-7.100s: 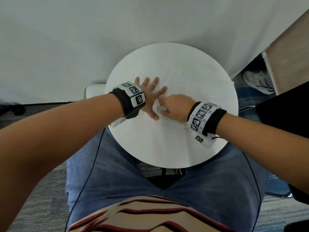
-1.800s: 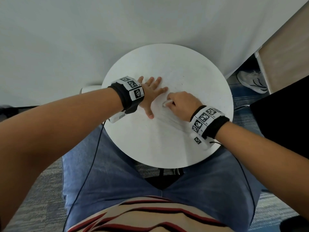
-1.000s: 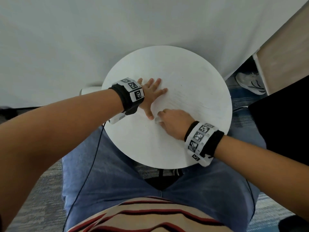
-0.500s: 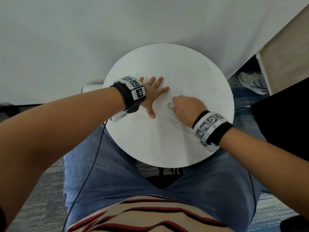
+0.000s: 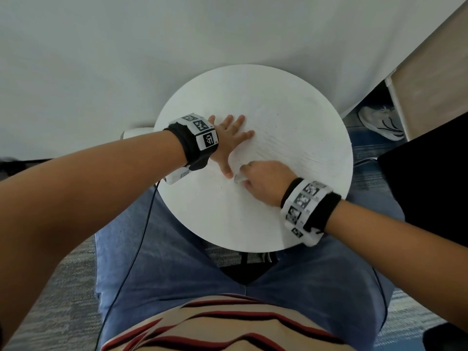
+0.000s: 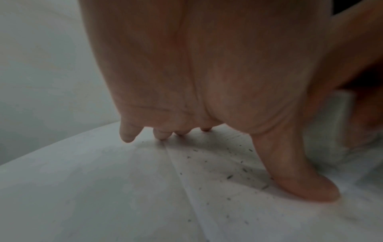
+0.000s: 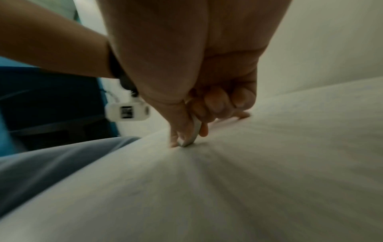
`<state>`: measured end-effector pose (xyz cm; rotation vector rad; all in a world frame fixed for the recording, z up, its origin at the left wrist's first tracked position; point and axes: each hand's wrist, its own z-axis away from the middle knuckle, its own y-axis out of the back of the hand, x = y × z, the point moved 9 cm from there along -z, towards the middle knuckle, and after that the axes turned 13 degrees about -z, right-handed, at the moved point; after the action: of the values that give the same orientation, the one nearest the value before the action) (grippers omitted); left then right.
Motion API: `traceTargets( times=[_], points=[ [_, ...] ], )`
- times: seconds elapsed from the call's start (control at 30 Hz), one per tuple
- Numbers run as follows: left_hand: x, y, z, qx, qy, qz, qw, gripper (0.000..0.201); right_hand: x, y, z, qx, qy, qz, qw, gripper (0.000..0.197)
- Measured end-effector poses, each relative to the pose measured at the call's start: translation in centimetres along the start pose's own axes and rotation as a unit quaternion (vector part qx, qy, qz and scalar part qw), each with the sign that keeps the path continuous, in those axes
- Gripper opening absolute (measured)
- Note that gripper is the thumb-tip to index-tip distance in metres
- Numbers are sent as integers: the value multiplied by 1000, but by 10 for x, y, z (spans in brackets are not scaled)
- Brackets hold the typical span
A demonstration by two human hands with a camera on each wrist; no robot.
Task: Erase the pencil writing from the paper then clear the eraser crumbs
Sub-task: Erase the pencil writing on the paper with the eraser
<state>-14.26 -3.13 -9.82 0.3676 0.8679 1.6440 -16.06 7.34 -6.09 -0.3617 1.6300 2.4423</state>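
A white sheet of paper (image 5: 278, 148) lies on the round white table (image 5: 228, 224), hard to tell from the tabletop. My left hand (image 5: 228, 140) presses flat on the paper's left part, fingers spread. My right hand (image 5: 263, 178) pinches a white eraser (image 5: 239, 178) and holds its tip on the paper just right of the left thumb. In the right wrist view the eraser (image 7: 191, 135) sits between thumb and curled fingers, touching the sheet. Dark eraser crumbs (image 6: 228, 176) are scattered on the paper (image 6: 248, 221) under the left hand (image 6: 207, 81).
The small table stands against a white wall (image 5: 126, 59), over my lap in blue jeans (image 5: 177, 274). A black surface (image 5: 430, 173) and a white shoe (image 5: 379, 122) lie to the right. A cable (image 5: 141, 236) hangs from the left wristband.
My right hand with the eraser has rubbed back and forth; since half a second ago it moved toward me and left, close to the left thumb. The left hand has stayed pressed on the paper.
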Motion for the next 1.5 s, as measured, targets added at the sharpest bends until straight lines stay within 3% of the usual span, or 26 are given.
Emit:
traceTargets(
  times=[0.13,0.23,0.3,0.37,0.47,0.53,0.6,0.67,0.77,0.87,0.93,1.03,1.1,1.17,1.23,1.33,1.5],
  points=[
    [0,2,1,1,4,9,1000,139,39,34,-4,72,-97,55,991,24],
    [0,1,1,0,1,5,1000,139,-4,3,8,22,-17,101,995,22],
    [0,1,0,1,-1,1,1000,139,-8,-5,9,-18,2,17,1000,28],
    [0,1,0,1,1,3,1000,139,21,10,-1,-11,-47,-37,998,35],
    [-1,0,0,1,4,10,1000,139,47,32,-1,65,-111,53,990,28],
    [-1,0,-1,0,4,5,1000,140,21,15,3,54,-57,85,993,22],
    [0,0,-1,-2,2,3,1000,140,3,-2,7,2,4,33,999,28],
    [0,0,0,-5,2,5,1000,139,22,10,-3,-6,-22,-1,1000,35],
    [-1,0,1,-5,3,12,1000,139,51,42,-8,53,-83,73,992,28],
    [-1,0,0,-5,2,9,1000,139,9,13,3,5,-13,128,992,20],
    [-1,0,0,-8,2,8,1000,139,1,3,6,-29,14,76,997,26],
    [0,1,2,-12,3,9,1000,139,45,33,-6,2,-64,20,998,38],
    [1,2,0,-12,7,10,1000,138,54,40,-3,39,-91,65,993,32],
    [0,1,0,-13,7,4,1000,138,31,22,1,38,-66,90,993,22],
    [0,1,0,-10,7,-6,1000,139,10,8,5,35,-34,79,996,25],
    [-1,3,1,-5,16,-24,1000,138,24,18,0,41,-65,29,997,37],
    [-11,8,1,-13,33,-40,999,137,24,13,1,54,-37,-48,997,28]
  ],
)
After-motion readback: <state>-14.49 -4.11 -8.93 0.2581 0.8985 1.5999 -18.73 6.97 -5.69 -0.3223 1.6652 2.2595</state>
